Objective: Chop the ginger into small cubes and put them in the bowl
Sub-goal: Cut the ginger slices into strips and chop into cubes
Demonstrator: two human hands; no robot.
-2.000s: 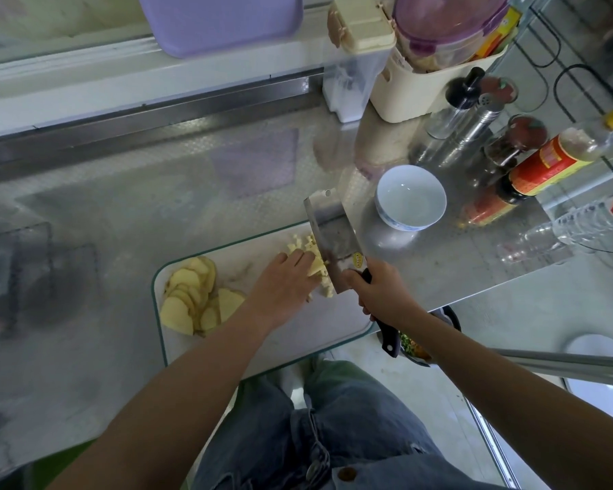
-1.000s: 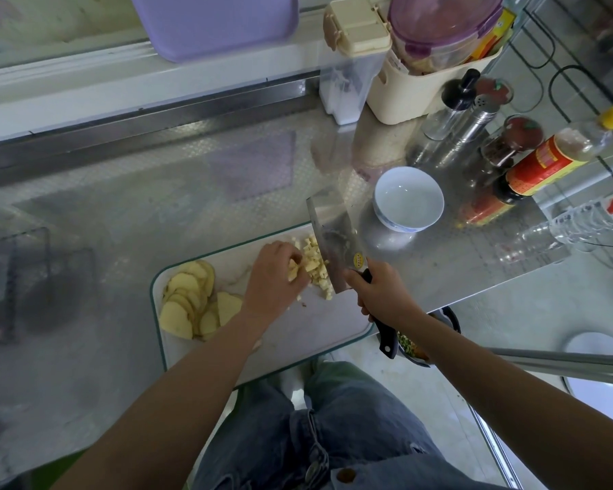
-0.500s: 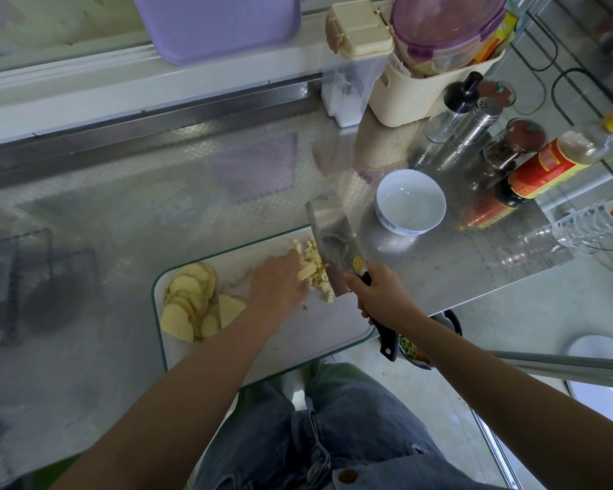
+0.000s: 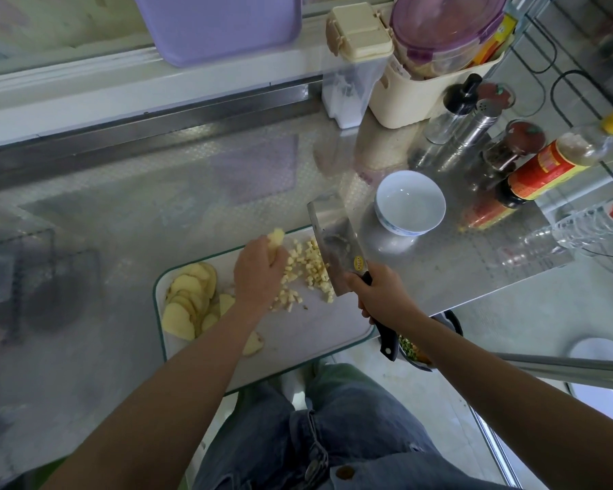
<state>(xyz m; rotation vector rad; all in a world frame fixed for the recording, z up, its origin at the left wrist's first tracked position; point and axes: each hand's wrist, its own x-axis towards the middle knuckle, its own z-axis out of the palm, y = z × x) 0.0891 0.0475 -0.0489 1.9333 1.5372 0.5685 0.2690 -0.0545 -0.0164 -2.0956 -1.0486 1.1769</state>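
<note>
White bowl [image 4: 409, 203] beyond cleaver [image 4: 337, 249], sauce bottle [image 4: 545, 168] beside; right hand [image 4: 379, 295] grips cleaver, left hand [image 4: 259, 277] pinches ginger piece [image 4: 276, 238].

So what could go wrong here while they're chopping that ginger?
The left hand, holding a ginger piece, sits close to the cleaver in the right hand; a careless chop might nick a finger. The cutting board seems to overhang the counter edge, so hard chopping could tip it and spill the cubes.
</note>
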